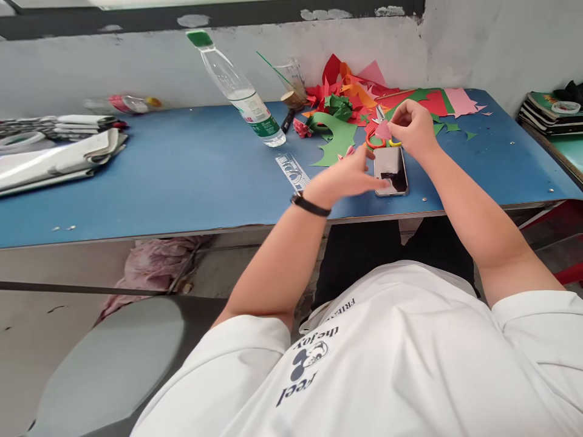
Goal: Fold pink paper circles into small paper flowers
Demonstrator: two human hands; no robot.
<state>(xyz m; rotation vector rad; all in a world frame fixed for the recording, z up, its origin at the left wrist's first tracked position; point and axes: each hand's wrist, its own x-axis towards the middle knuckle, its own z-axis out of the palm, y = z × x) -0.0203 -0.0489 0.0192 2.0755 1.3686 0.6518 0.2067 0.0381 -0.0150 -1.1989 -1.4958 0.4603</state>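
Note:
Pinched in the fingers of my right hand (413, 128) is a small pink paper piece (383, 130), held up over the scissors. My left hand (348, 175) hovers at the near edge with thumb and fingers spread, nothing in it. Beneath its thumb lies a smartphone (390, 171) with a dark, shiny face. Just behind the phone are scissors (376, 139) with red and yellow handles, partly hidden by the pink piece and my right hand. A folded pink paper bit (347, 152) sits behind my left hand. Green paper (337, 138) with a curved cut-out lies farther back.
A tall water bottle (255, 112) stands left of the paper scraps (348, 91), near a clear cup (294, 82) with a green straw. A transparent stencil ruler (291, 171) lies by my left wrist. Folded bags (59, 159) cover the table's left end; a grey chair (113, 364) stands below.

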